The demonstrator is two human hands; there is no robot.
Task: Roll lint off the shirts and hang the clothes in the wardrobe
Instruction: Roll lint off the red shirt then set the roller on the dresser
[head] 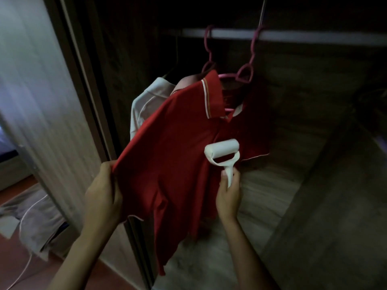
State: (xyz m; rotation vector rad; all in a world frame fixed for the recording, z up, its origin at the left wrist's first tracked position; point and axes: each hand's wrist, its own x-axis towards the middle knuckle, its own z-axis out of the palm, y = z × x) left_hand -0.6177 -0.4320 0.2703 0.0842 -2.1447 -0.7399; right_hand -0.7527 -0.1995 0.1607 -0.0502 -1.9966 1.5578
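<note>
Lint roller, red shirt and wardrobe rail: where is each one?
lint roller (222,151), head view, on its white roll.
red shirt (171,155), head view, mid front panel.
wardrobe rail (314,36), head view, bare stretch right of hangers.

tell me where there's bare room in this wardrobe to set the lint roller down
The pale wood-grain wardrobe floor lies bare right of the hanging red polo shirt, out to the dim right wall. Crowded: the white rail's left end, with pink plastic hangers, the red shirt and a white shirt.

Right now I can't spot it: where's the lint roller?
Centre-right in the head view: the right hand grips the lint roller by its handle, head against the red shirt.
</note>
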